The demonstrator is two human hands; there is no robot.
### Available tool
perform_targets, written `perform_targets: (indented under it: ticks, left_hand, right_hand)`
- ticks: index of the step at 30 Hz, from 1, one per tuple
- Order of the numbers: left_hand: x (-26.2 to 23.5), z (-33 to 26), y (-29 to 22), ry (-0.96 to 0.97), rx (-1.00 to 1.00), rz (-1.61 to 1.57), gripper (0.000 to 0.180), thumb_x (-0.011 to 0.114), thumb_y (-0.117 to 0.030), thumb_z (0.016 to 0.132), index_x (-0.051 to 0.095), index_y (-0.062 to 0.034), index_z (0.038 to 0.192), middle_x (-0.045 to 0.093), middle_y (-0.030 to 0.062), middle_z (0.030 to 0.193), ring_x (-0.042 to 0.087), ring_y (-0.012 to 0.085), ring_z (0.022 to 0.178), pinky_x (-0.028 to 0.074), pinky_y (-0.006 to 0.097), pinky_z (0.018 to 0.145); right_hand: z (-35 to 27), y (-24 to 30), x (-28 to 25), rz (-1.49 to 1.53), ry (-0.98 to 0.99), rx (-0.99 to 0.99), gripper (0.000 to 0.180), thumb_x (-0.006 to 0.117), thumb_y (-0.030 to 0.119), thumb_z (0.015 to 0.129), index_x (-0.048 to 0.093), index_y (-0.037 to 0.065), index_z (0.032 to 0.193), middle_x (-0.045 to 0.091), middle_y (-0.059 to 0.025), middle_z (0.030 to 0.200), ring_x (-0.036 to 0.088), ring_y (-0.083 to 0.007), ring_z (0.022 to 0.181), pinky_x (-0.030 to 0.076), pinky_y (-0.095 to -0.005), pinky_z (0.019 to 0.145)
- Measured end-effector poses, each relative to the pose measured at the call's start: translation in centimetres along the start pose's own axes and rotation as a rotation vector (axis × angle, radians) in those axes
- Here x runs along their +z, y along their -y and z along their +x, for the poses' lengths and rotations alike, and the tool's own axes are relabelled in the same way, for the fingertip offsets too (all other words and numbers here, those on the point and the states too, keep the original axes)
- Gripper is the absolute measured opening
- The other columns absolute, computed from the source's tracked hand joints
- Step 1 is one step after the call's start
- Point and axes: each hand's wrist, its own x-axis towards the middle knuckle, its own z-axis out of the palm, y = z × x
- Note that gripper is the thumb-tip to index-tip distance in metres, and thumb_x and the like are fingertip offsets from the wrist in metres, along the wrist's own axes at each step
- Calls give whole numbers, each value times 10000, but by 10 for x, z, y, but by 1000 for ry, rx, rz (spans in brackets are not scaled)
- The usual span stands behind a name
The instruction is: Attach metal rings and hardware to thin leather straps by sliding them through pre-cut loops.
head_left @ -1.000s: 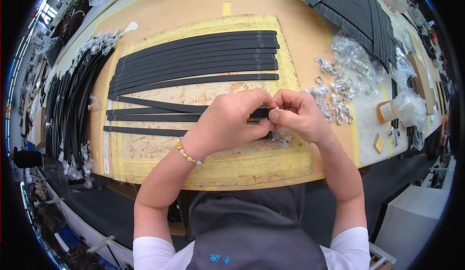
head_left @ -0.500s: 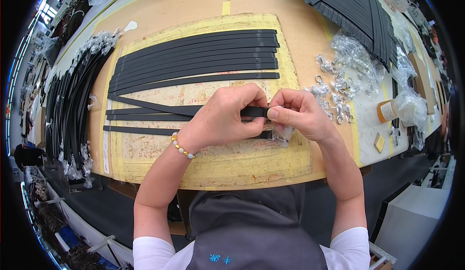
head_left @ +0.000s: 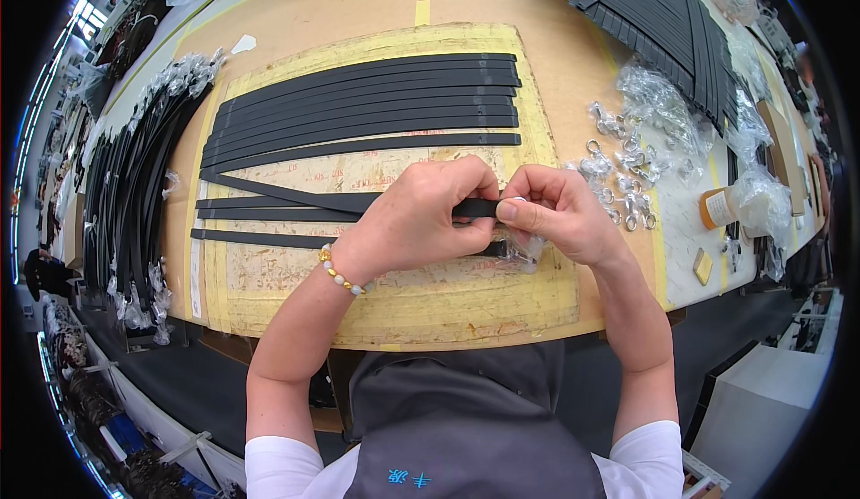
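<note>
- clock directions are taken from where the fingertips meet; the black strap point(head_left: 477, 208) sits there, its tail apparently slanting off toward 9 o'clock under the left wrist.
- the left hand point(head_left: 417, 212) is curled around the strap, index and thumb bent close to it; its other fingers' grip is hidden.
- the right hand point(head_left: 569, 217) pinches narrowly at the strap's 3 o'clock end, thumb on top; what small part lies under that thumb i cannot tell.
- clear plastic wrap point(head_left: 528, 250) shows at 5 o'clock, just below the right fingertips.
- flat straps point(head_left: 367, 105) lie at 10 to 11 o'clock on the yellow-edged board point(head_left: 403, 315); metal clasps point(head_left: 634, 163) spread at 2 to 3.
- the strap looks light, bendy lengthwise, smooth and hard to break; best held by both flat faces, close behind its end.
</note>
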Motion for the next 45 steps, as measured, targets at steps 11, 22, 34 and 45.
perform_targets:
  ticks: [11, 22, 34, 45]
  left_hand:
    - [-1, 0, 1, 2, 31, 27, 212, 760, -15, 759, 628, -10, 925, 664, 64, 788, 673, 119, 685, 557, 256, 591]
    - [0, 0, 3, 1, 47, 48, 216, 762, -8, 768, 634, -15, 941, 663, 63, 786, 652, 113, 679, 539, 245, 591]
    - [-5, 2, -5, -12, 118, 68, 230, 786, -3, 730, 658, -22, 920, 673, 64, 781, 655, 113, 670, 531, 242, 578]
    - [-3, -1, -5, 30, 182, 125, 232, 786, -31, 713, 647, -36, 899, 673, 92, 777, 678, 234, 655, 549, 311, 575]
  right_hand:
    - [-1, -3, 1, -118, -33, -31, 244, 711, 237, 983, 642, 9, 931, 632, 20, 752, 548, -20, 666, 423, -202, 572]
    - [-2, -4, 12, -319, -178, -116, 256, 720, 243, 967, 622, 22, 881, 547, 69, 681, 426, 4, 623, 339, -206, 526]
    - [-3, 2, 3, 30, 1, -18, 211, 686, 212, 989, 643, 7, 962, 654, -7, 796, 589, -58, 684, 472, -224, 625]
    - [-7, -1, 5, 44, 13, 50, 116, 662, 122, 960, 635, 13, 990, 649, 7, 821, 608, -43, 694, 494, -218, 634]
